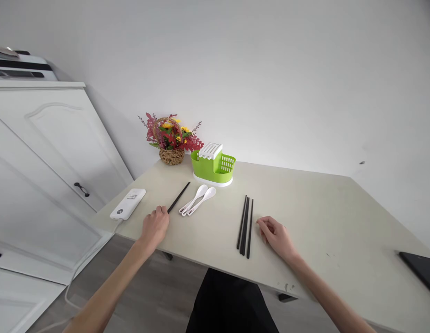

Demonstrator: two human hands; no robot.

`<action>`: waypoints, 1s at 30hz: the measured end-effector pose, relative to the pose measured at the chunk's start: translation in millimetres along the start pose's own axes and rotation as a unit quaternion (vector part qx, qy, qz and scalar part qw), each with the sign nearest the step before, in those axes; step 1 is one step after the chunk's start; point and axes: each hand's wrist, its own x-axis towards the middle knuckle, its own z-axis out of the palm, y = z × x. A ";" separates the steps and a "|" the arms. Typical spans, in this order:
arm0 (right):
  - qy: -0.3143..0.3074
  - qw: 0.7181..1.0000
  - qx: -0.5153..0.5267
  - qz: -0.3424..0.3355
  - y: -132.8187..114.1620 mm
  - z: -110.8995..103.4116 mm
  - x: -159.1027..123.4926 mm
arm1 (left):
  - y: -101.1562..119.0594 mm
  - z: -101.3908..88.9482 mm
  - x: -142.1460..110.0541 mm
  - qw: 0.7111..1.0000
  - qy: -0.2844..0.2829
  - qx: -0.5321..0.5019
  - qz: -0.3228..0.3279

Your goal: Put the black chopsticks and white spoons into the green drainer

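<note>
My left hand (pixel 156 226) is closed around the near end of black chopsticks (pixel 179 197) at the table's left side; whether there is one or a pair pressed together is hard to tell. Their tips point away from me. White spoons (pixel 198 200) lie overlapping just right of them. Several more black chopsticks (pixel 246 226) rest in a loose row nearer the middle. Beside that row, on its right, my right hand (pixel 274 235) rests on the table with fingers curled in and nothing visible in them. Behind the spoons stands a green utensil holder (pixel 208 170) with a white slotted top and white base.
A wicker basket of artificial flowers (pixel 171 156) stands at the back left. On the table's left edge lies a white power bank (pixel 129 203) with a cable. A black phone (pixel 421 270) lies at the far right. White cabinets (pixel 55 138) flank the table (pixel 312 203) on the left.
</note>
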 end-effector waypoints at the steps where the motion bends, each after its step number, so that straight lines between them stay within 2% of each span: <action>1: 0.003 1.000 -0.002 -0.001 -0.5 0.5 -0.1 | -0.9 -1.3 0.0 1.000 -0.010 0.015 0.003; 5: 0.011 1.000 -0.008 -0.004 -3.1 0.4 -0.2 | -3.5 -4.2 0.0 0.999 -0.032 0.043 0.003; 11: 0.022 1.000 -0.018 -0.006 -6.0 1.0 -1.2 | -4.1 2.0 0.0 1.000 -0.018 0.019 -0.015; 16: 0.024 0.999 -0.028 -0.005 -9.0 1.6 -2.0 | -6.5 -1.7 -0.8 0.998 -0.035 -0.023 -0.038; 19: 0.022 0.999 -0.026 -0.006 -9.2 0.8 -1.1 | -6.4 -5.8 -5.3 0.995 -0.007 -0.071 -0.075; 21: 0.024 0.999 -0.024 -0.007 -9.5 0.9 -1.8 | -1.5 -6.6 -11.9 0.986 0.038 -0.122 -0.106; 23: 0.031 0.999 -0.015 -0.007 -13.0 2.7 -5.8 | 11.4 -6.5 -22.7 0.969 0.089 -0.207 -0.105; 25: 0.025 1.000 0.014 -0.011 -23.0 7.1 -13.9 | 35.0 -7.8 -37.7 0.936 0.110 -0.331 -0.056; 28: -0.051 0.993 0.100 -0.018 -50.6 16.6 -29.9 | 87.3 -16.1 -63.6 0.868 0.023 -0.495 0.032; 30: -0.105 0.982 0.158 -0.005 -71.3 22.3 -37.6 | 124.9 -25.7 -79.1 0.846 -0.005 -0.525 0.094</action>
